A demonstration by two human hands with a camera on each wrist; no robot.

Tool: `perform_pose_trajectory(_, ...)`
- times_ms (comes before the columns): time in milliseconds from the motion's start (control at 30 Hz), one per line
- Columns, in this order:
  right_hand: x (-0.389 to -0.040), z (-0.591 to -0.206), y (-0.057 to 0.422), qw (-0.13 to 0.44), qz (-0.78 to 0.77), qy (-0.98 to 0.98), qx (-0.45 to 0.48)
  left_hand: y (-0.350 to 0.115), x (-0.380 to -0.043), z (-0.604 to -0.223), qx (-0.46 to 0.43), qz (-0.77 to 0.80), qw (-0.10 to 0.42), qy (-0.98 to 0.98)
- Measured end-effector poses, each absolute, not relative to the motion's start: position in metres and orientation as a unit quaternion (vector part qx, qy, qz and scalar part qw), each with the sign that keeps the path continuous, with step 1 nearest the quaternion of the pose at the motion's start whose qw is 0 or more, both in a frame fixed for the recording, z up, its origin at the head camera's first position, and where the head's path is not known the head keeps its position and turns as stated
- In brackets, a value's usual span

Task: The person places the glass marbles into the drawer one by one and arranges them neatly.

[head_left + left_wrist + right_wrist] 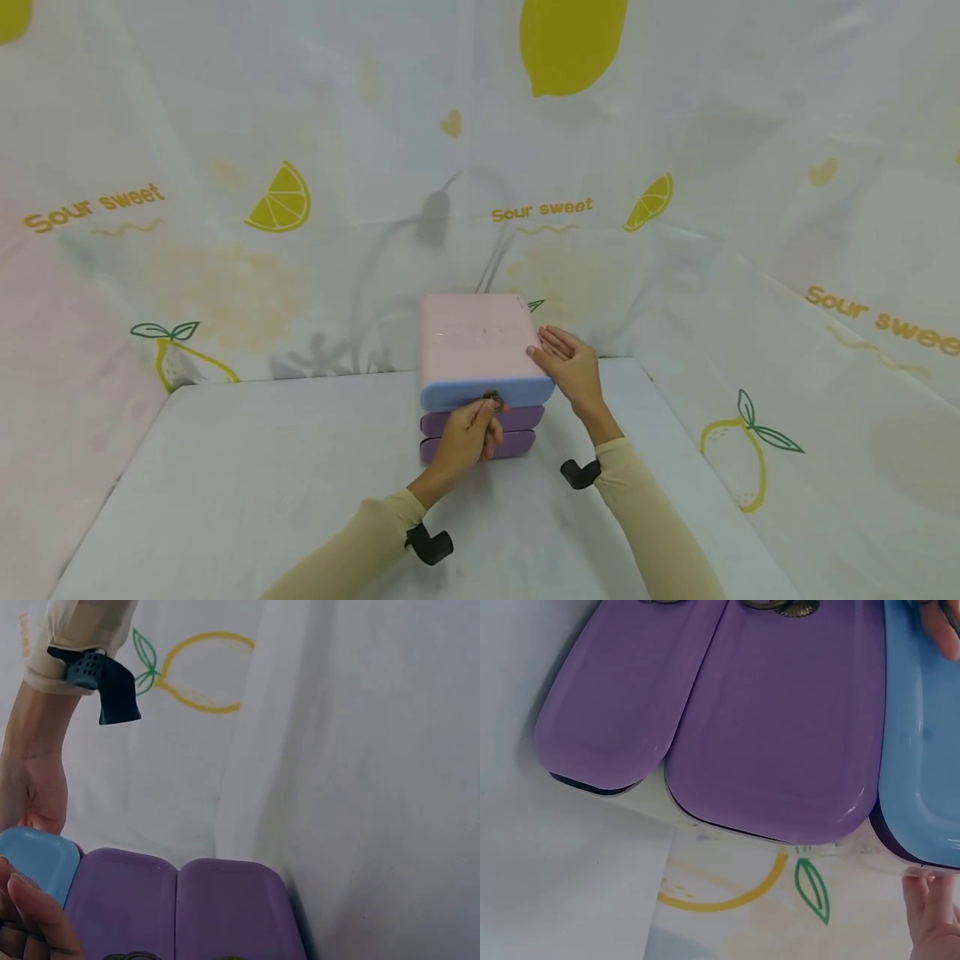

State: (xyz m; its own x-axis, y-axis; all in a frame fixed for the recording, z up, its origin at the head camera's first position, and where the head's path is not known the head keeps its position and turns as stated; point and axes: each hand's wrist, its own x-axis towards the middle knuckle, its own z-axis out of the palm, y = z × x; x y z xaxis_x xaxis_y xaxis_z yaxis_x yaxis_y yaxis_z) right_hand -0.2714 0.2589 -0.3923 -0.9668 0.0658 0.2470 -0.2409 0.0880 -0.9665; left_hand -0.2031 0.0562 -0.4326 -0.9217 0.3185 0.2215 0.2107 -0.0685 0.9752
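A small drawer cabinet with a pink top (480, 333) stands on the table. Its upper drawer front (457, 396) is light blue, and two purple drawer fronts (124, 900) sit below it. My left hand (467, 433) pinches the bronze ring pull (492, 397) at the middle of the blue front. In the right wrist view, the left fingertips (941, 626) show over that blue front. My right hand (567, 367) rests along the cabinet's right side, fingers extended and thumb by the top edge. Dark gaps show behind the edges of the drawer fronts in the right wrist view.
White cloth covers the table (285, 467) around the cabinet. Behind it hangs a lemon-printed sheet (375, 275), which continues along both sides. A black wrist mount (429, 546) is on the left sleeve, and another black mount (581, 474) is on the right.
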Motion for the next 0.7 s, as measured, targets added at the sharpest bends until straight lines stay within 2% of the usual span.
perform_pose_trajectory(233, -0.271, -0.392, 0.258, 0.113, 0.674, -0.728, 0.060, 0.057, -0.209, -0.442, 0.182, 0.705, 0.058, 0.683)
perform_pose_trajectory(367, -0.277, -0.400, 0.259, 0.130, 0.668, -0.730, 0.058, 0.056, -0.220, -0.455, 0.182, 0.698, 0.080, 0.688)
perform_pose_trajectory(533, -0.281, -0.406, 0.260, 0.147, 0.662, -0.732, 0.061, 0.048, -0.220, -0.453, 0.215, 0.661, 0.123, 0.708)
perform_pose_trajectory(700, -0.280, -0.407, 0.264, 0.136, 0.651, -0.745, 0.062, 0.033, -0.211, -0.431, 0.274, 0.597, 0.187, 0.730)
